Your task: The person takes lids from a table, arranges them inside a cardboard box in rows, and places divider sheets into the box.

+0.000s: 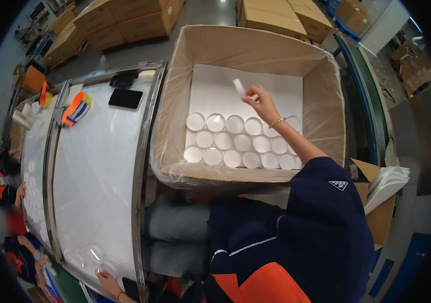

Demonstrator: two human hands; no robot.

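My right hand (261,102) is over the open carton, its fingers closed on a small clear-whitish piece (238,87). That piece looks thin from this side and is slightly blurred. Beneath it, a white sheet (215,86) covers the carton's bottom. Several round clear containers (234,124) stand there in close rows along the near side; my forearm hides a few at the right. At the lower left, my left hand (108,283) pinches the rim of a clear round container (105,269) on the plastic-covered table. More clear round pieces (94,253) lie just beyond it.
The large carton (256,40) has a plastic liner over its walls. A metal-edged table (99,166) runs along its left, bearing a phone (125,98) and an orange-yellow tape dispenser (77,108). White sheets (390,184) stick out of a box at right. Co-workers (20,257) are at far left.
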